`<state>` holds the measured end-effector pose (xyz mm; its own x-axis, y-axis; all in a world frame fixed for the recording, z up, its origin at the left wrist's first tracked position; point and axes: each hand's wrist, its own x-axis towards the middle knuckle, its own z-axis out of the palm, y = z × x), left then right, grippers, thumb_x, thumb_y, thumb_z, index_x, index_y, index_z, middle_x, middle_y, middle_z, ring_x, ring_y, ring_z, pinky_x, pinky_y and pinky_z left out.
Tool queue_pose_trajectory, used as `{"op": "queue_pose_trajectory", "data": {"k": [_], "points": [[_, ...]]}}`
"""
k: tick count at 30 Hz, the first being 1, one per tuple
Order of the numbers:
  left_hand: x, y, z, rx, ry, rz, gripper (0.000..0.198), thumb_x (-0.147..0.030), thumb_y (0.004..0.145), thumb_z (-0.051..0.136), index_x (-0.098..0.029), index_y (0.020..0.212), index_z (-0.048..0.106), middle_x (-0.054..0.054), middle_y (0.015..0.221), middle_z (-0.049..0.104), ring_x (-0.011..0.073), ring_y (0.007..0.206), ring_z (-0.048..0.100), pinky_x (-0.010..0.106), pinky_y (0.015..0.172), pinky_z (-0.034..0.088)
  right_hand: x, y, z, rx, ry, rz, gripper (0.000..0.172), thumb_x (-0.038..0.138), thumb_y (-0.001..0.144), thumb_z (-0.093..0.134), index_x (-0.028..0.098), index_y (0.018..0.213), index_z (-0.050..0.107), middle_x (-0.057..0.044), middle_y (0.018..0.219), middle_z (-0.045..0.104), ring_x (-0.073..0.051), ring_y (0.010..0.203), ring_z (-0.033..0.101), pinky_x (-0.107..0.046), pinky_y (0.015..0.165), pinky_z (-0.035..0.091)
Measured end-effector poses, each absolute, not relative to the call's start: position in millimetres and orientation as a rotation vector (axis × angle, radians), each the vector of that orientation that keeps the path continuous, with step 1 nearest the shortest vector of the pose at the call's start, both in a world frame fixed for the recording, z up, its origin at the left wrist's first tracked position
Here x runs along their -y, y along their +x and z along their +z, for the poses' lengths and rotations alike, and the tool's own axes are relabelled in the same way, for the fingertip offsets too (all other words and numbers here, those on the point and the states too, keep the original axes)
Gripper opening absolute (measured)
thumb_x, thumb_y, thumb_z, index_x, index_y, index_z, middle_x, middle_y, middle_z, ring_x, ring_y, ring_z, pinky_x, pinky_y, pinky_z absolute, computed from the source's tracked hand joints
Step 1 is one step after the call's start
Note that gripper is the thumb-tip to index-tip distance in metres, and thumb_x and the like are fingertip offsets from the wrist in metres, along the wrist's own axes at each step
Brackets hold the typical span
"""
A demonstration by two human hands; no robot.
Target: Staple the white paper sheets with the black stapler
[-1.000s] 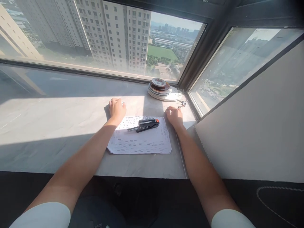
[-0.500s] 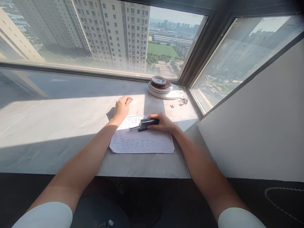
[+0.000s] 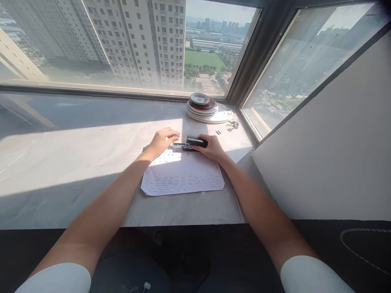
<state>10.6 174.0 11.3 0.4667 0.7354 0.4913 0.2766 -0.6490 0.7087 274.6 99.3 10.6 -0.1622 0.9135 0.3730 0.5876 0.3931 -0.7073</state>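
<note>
**Stapler** (image 3: 196,141): black body, with a metal rail (image 3: 178,144) showing at one end.
- Sits at the far edge of the printed sheet (image 3: 183,177), between the two hands, on the right half of the windowsill (image 3: 76,154).
- Long axis runs left to right, roughly parallel to the window (image 3: 122,44).
- Black body lies to the right; metal end points left.
- Resting on the paper or held just above it: cannot tell.

**Right hand** (image 3: 214,149): palm down, closed around the right-hand part of the black body, fingers over the top.

**Left hand** (image 3: 161,140): palm down, fingers drawn narrow, tips meeting at the metal end of the stapler. Anything pinched between them: too small to tell.

**Printed sheet**: white, covered in rows of short dark marks. Lies flat on the sill, nearer the camera than the stapler. Far part in sun, near part in shade.

**Windowsill**: pale stone, a broad sunlit band across the middle, shade along the far and near edges.

**Stack of plates** (image 3: 203,110): stands in the far right corner of the sill, close to the window frame, well apart from the hands. Pale plates below, a smaller dark-rimmed patterned plate on top.

**Keys** (image 3: 233,125): just beside the plates, on their right, near side.

**Two small dark strips** (image 3: 218,132): on the bare sill between the keys and the right hand, touching neither.

**Forearms**: bare, with white sleeves at the lower corners of the view.
</note>
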Motion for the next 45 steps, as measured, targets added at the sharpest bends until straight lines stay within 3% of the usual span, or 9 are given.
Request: {"op": "queue_pose_trajectory", "data": {"k": [5,11,18,30,38,45], "points": [[-168.2,12.0,13.4,-0.712,2.356,0.984,0.012,-0.033,0.092,0.074,-0.026,0.097,0.082,0.007,0.093,0.071,0.0242,0.094,0.061,0.045,0.091,0.053,-101.4,275.4,9.3,1.860,-1.264,0.535,0.032,0.047,0.083,0.079,0.021,0.099,0.075,-0.003,0.088,0.075,-0.021,0.081,0.066,-0.035,0.077,0.049],[-168.9,13.6,12.1,-0.707,2.391,0.937,0.012,-0.034,0.090,0.074,-0.029,0.095,0.084,0.008,0.092,0.071,0.0250,0.092,0.060,0.046,0.090,0.053,-102.2,275.9,8.5,1.858,-1.260,0.550,0.031,0.048,0.083,0.079,0.022,0.098,0.074,-0.002,0.085,0.074,-0.019,0.079,0.064,-0.033,0.074,0.048],[-166.2,14.8,12.4,-0.721,2.293,0.851,0.014,-0.035,0.089,0.074,-0.026,0.095,0.084,0.009,0.094,0.071,0.0227,0.092,0.061,0.035,0.071,0.053,-101.9,275.7,10.0,1.867,-1.254,0.550,0.033,0.049,0.083,0.079,0.020,0.098,0.073,-0.002,0.084,0.073,-0.019,0.077,0.062,-0.033,0.073,0.047],[-162.8,14.8,15.9,-0.768,2.176,0.860,0.022,-0.021,0.081,0.076,-0.025,0.100,0.086,0.009,0.094,0.073,0.0186,0.080,0.064,0.032,0.065,0.055,-103.6,278.1,9.2,1.883,-1.272,0.546,0.032,0.049,0.083,0.080,0.021,0.100,0.074,-0.001,0.086,0.073,-0.019,0.080,0.063,-0.032,0.074,0.045],[-161.3,15.4,19.2,-0.780,2.142,0.907,0.016,-0.024,0.080,0.079,-0.024,0.094,0.085,0.010,0.091,0.074,0.0199,0.083,0.064,0.032,0.066,0.055,-104.1,278.5,9.0,1.899,-1.285,0.532,0.033,0.050,0.085,0.078,0.022,0.100,0.073,-0.003,0.088,0.073,-0.020,0.081,0.064,-0.035,0.077,0.049],[-159.1,8.8,23.9,-0.739,2.118,0.801,0.020,-0.027,0.085,0.076,-0.024,0.102,0.085,0.010,0.101,0.078,0.0197,0.087,0.069,0.034,0.073,0.059,-102.6,284.6,11.3,1.800,-1.221,0.567,0.031,0.044,0.078,0.083,0.019,0.095,0.076,-0.002,0.085,0.073,-0.020,0.081,0.065,-0.035,0.077,0.049]]}}
